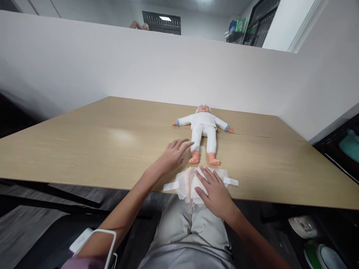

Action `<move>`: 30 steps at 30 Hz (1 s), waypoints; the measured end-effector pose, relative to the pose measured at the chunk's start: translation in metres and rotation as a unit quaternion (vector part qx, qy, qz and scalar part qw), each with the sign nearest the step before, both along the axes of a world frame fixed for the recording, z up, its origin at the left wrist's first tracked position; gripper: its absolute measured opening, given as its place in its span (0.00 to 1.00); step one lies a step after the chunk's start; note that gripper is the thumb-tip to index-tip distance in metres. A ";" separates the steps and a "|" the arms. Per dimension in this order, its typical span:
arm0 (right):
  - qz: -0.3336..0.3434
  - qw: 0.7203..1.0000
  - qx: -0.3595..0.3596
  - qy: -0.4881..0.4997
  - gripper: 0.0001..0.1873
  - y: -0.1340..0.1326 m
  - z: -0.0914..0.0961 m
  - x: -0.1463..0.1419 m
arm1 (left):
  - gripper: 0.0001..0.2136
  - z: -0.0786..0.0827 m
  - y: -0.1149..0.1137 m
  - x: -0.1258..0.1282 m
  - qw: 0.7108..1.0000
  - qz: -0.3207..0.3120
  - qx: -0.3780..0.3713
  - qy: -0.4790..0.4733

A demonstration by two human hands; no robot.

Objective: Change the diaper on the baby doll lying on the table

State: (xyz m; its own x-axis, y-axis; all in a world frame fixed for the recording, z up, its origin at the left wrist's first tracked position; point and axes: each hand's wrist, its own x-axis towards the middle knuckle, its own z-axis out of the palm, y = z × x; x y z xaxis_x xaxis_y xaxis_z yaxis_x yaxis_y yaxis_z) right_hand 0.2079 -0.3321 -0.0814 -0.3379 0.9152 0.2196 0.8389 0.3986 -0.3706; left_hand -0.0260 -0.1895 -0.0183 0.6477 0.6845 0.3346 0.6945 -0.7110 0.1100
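Observation:
A baby doll (203,121) in white clothes with blue cuffs lies on its back on the table, head away from me and bare feet toward me. In front of its feet, an unfolded diaper (183,185) is spread at the table's front edge, its tabs sticking out to both sides and its near end over the edge. My right hand (214,190) lies flat on the diaper with fingers spread. Raised beside the doll's leg, my left hand (176,153) has its fingers apart and holds nothing; whether its fingertips touch the leg I cannot tell.
The wooden table (84,142) runs up to a white partition wall (140,67). At the lower left is a dark chair (56,239). Dark shelving with a teal item (350,145) stands at the right, and bowls (329,256) sit low at the lower right.

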 end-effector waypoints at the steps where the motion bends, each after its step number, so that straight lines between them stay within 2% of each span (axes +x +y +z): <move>1: -0.001 1.000 0.000 -0.005 0.31 0.000 0.000 0.001 | 0.39 0.000 0.016 0.013 0.998 -0.020 0.011 0.055; 3: -0.001 1.000 0.004 -0.015 0.31 0.001 0.000 0.001 | 0.46 0.001 0.040 0.037 0.990 -0.039 0.022 0.136; 5: 0.002 1.000 0.016 -0.026 0.32 0.001 -0.003 0.001 | 0.52 0.000 0.054 0.056 0.981 -0.060 0.037 0.178; 8: 0.006 0.998 0.048 -0.038 0.35 0.001 -0.010 0.001 | 0.55 -0.004 0.063 0.074 0.965 -0.162 0.055 0.200; 10: 0.015 0.995 0.083 -0.043 0.37 0.002 -0.017 0.002 | 0.48 -0.007 0.066 0.079 0.947 -0.253 0.058 0.192; 12: 0.027 0.991 0.121 -0.047 0.40 0.004 -0.025 0.003 | 0.37 -0.009 0.069 0.082 0.929 -0.323 0.060 0.172; 15: 0.043 0.987 0.149 -0.049 0.44 0.012 -0.034 0.007 | 0.19 -0.008 0.077 0.084 0.915 -0.375 0.053 0.136; 17: 0.060 0.986 0.146 -0.053 0.45 0.018 -0.036 0.012 | 0.13 -0.004 0.083 0.086 0.913 -0.394 0.034 0.103; 20: 0.077 0.989 0.115 -0.060 0.45 0.029 -0.030 0.019 | 0.14 0.012 0.091 0.088 0.911 -0.413 -0.015 0.024; 24: 0.066 0.994 0.056 -0.067 0.40 0.054 -0.021 0.026 | 0.14 0.051 0.105 0.089 0.886 -0.439 -0.113 -0.102; 27: 0.046 0.996 0.029 -0.070 0.35 0.092 -0.021 0.030 | 0.15 0.081 0.116 0.087 0.881 -0.411 -0.167 -0.165; 30: 0.033 0.997 0.020 -0.065 0.33 0.146 -0.021 0.033 | 0.18 0.100 0.123 0.082 0.886 -0.357 -0.195 -0.223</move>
